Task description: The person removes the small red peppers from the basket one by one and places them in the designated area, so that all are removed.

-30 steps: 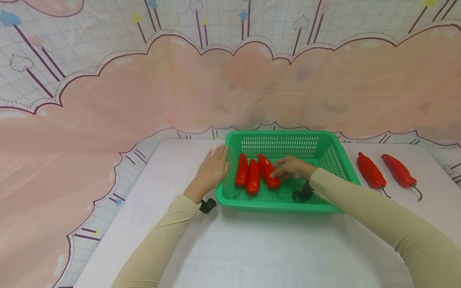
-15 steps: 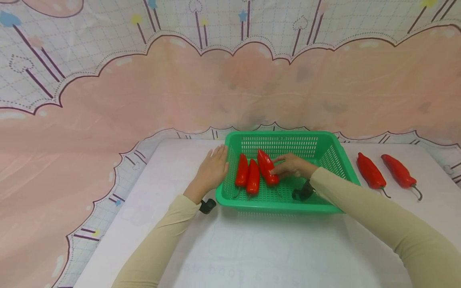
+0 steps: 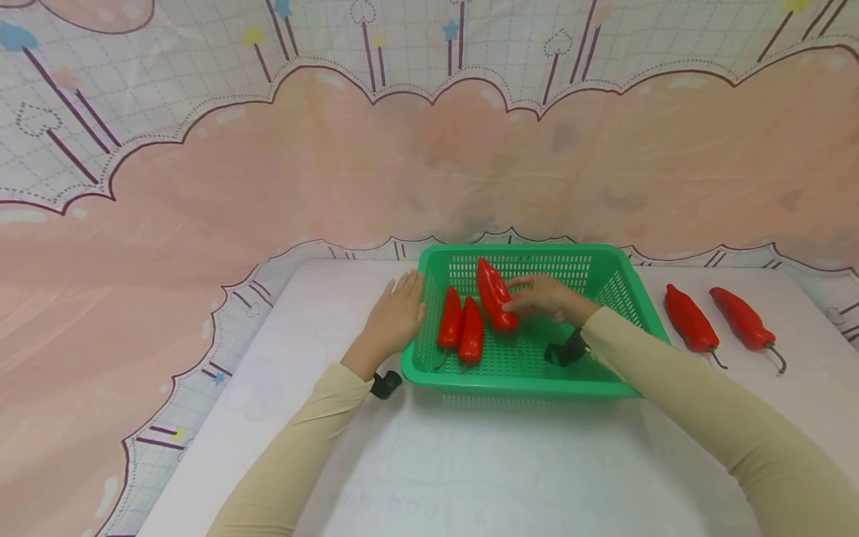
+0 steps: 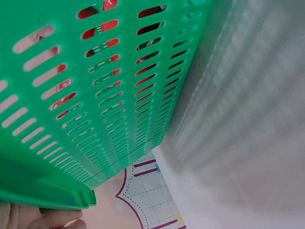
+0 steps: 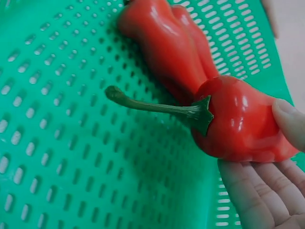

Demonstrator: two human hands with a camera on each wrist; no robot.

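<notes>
The glossy red tapered pepper (image 3: 494, 296) with a curved green stem (image 5: 157, 107), at 10 o'clock from the centre of the green perforated plastic basket (image 3: 523, 387), should handle as light, firm, slippery and easily bruised; grip the thick body, clear of the stem. The right hand (image 3: 545, 296) pinches that body between thumb and fingers; the left hand (image 3: 397, 309) lies straight-fingered along the basket's 9 o'clock rim. Compared with the earlier frame, the pepper sits farther toward 12 o'clock, the left hand unchanged

Head view facing forward-down, 2 wrist close-ups, basket (image 3: 523, 387) shared
</notes>
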